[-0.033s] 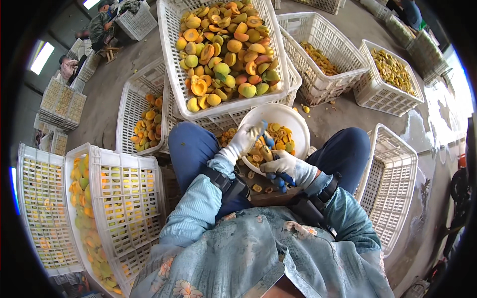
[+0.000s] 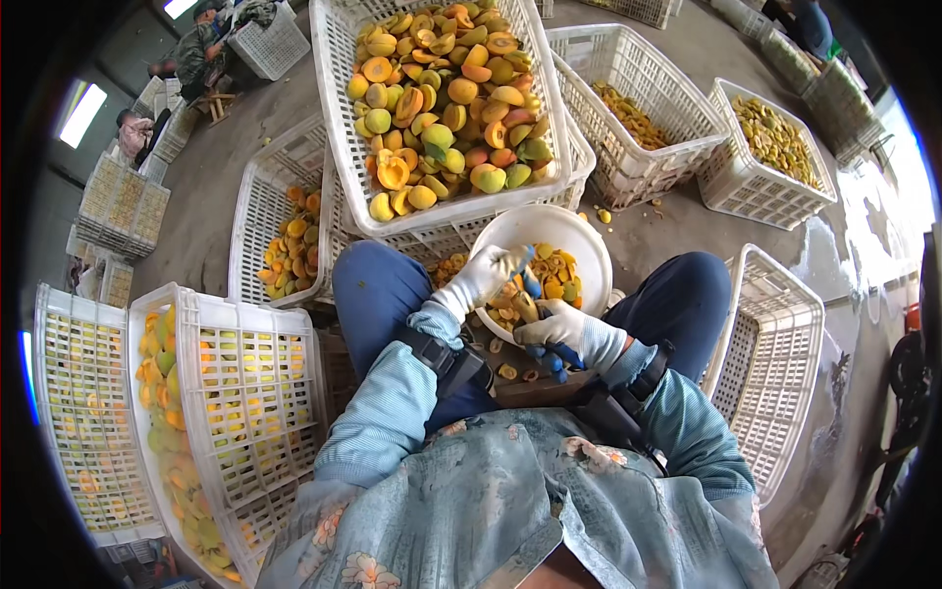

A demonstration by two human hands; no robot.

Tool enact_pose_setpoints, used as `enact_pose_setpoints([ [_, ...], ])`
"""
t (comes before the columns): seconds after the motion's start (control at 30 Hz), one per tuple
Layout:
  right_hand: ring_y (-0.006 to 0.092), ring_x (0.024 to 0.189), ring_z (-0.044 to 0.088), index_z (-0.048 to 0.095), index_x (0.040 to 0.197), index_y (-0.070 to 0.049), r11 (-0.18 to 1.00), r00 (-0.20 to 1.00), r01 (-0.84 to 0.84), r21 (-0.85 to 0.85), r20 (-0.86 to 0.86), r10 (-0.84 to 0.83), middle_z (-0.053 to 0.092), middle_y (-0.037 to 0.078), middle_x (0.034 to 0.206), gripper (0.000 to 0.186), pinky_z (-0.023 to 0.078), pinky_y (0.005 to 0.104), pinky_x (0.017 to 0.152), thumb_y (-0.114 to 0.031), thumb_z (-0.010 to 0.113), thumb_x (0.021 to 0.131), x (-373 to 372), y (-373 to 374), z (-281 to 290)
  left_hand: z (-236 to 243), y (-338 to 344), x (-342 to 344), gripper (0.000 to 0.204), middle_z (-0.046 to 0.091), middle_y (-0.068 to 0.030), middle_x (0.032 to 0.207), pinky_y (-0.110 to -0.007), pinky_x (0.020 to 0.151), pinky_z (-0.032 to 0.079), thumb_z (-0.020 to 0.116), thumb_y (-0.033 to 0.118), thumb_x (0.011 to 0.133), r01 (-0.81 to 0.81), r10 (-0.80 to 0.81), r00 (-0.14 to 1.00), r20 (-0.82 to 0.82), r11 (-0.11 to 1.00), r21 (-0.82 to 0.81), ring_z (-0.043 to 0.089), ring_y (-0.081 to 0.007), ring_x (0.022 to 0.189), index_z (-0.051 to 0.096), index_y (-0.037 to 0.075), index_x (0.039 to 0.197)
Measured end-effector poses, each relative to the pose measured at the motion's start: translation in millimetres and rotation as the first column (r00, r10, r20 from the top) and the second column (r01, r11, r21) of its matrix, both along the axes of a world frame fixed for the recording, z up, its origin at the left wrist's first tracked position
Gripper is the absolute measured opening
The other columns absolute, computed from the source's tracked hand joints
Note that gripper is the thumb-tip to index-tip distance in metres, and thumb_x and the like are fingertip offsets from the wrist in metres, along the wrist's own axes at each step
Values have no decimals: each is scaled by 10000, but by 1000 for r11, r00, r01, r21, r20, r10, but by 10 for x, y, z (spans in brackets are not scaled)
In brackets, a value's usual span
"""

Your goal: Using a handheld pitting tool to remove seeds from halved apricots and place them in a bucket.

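Observation:
My left hand [image 2: 483,277], in a white glove with blue on the fingers, is bent over the white bucket [image 2: 509,228] between my knees. Its fingers are closed together, and what they hold is too small to name. Close to it on the right, my right hand [image 2: 569,331], gloved alike, has its fingers curled in. A brownish shape [image 2: 526,306] shows at its thumb; I cannot tell whether it is a stained fingertip or a held thing. Orange-yellow fruit pieces [image 2: 557,273] lie in the bucket below both hands.
A white crate [image 2: 343,147] heaped with halved stone fruit [image 2: 442,108] stands ahead, on another crate. More fruit crates [image 2: 257,368] flank my left side. An empty-looking crate [image 2: 775,378] is by my right knee. Two crates [image 2: 775,201] hold yellow pieces. People sit farther off.
My left hand's fingertips have turned and dipped slightly over the bucket. My right hand has hardly moved.

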State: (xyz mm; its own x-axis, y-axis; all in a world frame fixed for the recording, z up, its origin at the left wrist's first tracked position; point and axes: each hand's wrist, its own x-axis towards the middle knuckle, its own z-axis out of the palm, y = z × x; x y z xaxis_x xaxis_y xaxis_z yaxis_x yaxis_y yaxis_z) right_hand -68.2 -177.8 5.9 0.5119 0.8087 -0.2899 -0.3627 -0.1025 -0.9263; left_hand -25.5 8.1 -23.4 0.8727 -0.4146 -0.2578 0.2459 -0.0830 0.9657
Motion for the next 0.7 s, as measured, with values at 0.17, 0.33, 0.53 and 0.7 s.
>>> enact_pose_setpoints([
  [0.17, 100, 404, 496, 566, 736, 4, 997, 995, 71, -19, -67, -72, 520, 12, 547, 193, 402, 243, 354, -170, 614, 804, -68, 13, 110, -43, -71, -2, 533, 630, -63, 644, -237, 544, 454, 427, 454, 921, -42, 45, 999, -27, 993, 106, 559, -98, 555, 643, 0, 741],
  [0.33, 87, 420, 503, 571, 761, 3, 990, 987, 122, -68, 111, -114, 527, 12, 553, 181, 393, 224, 367, -167, 621, 800, -57, 79, 3, -107, -343, -105, 539, 624, -88, 636, -249, 547, 461, 437, 431, 923, -483, 484, 875, -20, 868, -111, 557, -127, 535, 637, -18, 702],
  [0.53, 96, 397, 491, 568, 803, -8, 1000, 963, -9, 8, -269, 11, 537, 19, 579, 158, 392, 222, 343, -150, 636, 791, 7, -68, 5, 46, -85, 20, 584, 632, -91, 658, -253, 563, 470, 444, 490, 898, 47, -44, 995, -89, 999, 28, 562, -134, 530, 648, -16, 688],
  [0.7, 120, 403, 510, 567, 809, 16, 992, 994, 93, -79, -53, -98, 543, 25, 573, 180, 404, 245, 340, -147, 638, 779, -59, 35, -6, -220, -308, -118, 557, 616, -79, 592, -228, 527, 450, 421, 435, 927, -385, 386, 922, -7, 921, 56, 518, -108, 486, 647, -18, 695],
])
